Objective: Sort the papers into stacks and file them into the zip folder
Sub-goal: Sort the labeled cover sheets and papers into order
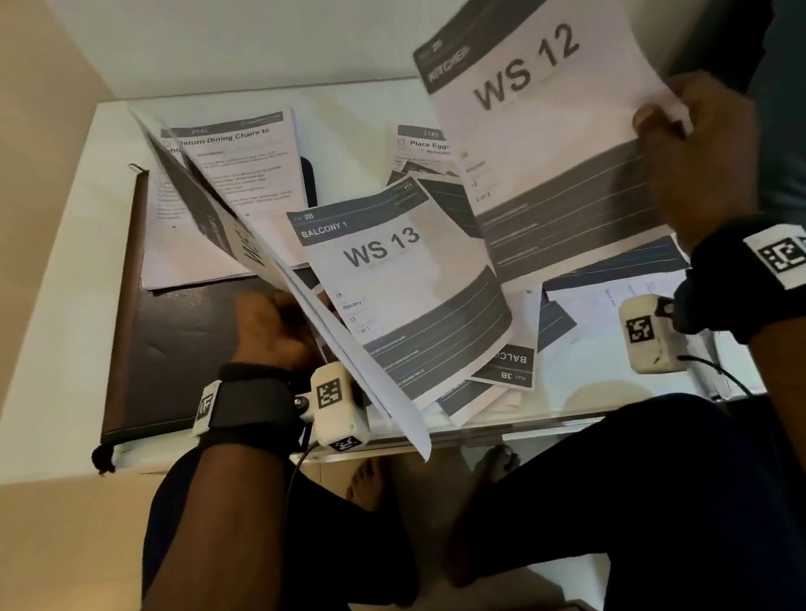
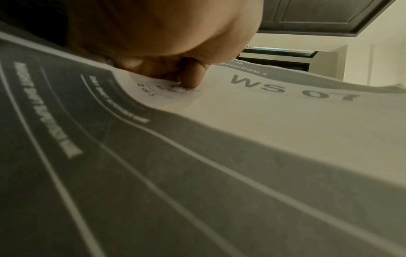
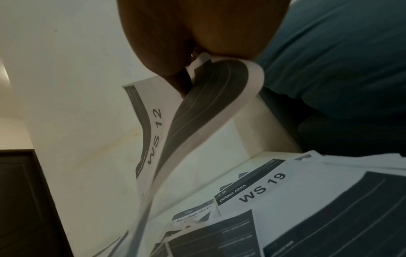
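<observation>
My right hand [image 1: 690, 143] pinches the edge of a "WS 12" sheet [image 1: 539, 110] and holds it up over the table's right side; the sheet [image 3: 153, 137] bends in the right wrist view. My left hand [image 1: 272, 331] grips a thin sheaf of papers [image 1: 286, 279] tilted on edge, its top sheet reading "WS 07" [image 2: 285, 87] under my thumb [image 2: 191, 76]. A "WS 13" sheet [image 1: 398, 285] tops a loose pile at the middle. The dark brown zip folder [image 1: 162, 345] lies open on the left, with a text sheet [image 1: 234, 184] on it.
More sheets lie scattered on the white table [image 1: 61, 306], among them "WS 19" [image 3: 261, 187] and "Place Eggs" [image 1: 422, 145]. A wall runs along the table's far edge. My knees and bare feet [image 1: 367, 482] show under the near edge.
</observation>
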`<action>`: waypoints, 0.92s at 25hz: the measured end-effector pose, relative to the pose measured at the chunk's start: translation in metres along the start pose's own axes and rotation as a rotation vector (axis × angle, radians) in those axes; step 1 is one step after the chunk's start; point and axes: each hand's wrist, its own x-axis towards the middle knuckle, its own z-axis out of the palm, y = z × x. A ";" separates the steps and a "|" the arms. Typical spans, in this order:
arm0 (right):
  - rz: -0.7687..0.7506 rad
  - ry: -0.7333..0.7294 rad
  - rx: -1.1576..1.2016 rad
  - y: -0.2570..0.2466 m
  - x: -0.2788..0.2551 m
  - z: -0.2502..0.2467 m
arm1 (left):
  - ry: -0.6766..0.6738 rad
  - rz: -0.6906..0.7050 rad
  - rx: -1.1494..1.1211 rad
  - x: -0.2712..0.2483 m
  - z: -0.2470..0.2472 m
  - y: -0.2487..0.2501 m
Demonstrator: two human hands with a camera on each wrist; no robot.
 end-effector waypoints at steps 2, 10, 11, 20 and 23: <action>0.036 -0.101 0.025 0.002 -0.008 0.010 | -0.052 -0.045 -0.039 0.006 -0.003 0.002; 0.134 -0.372 0.129 -0.003 -0.078 0.069 | -0.032 -0.038 0.029 0.022 -0.008 -0.001; 0.162 -0.415 0.137 0.000 -0.086 0.079 | -0.049 -0.017 0.045 0.017 -0.004 -0.005; 0.463 -0.586 0.183 0.024 -0.106 0.116 | -0.077 0.057 0.250 0.033 0.001 -0.022; 0.628 -0.586 0.305 0.021 -0.107 0.120 | -0.063 0.119 0.307 0.033 0.001 -0.025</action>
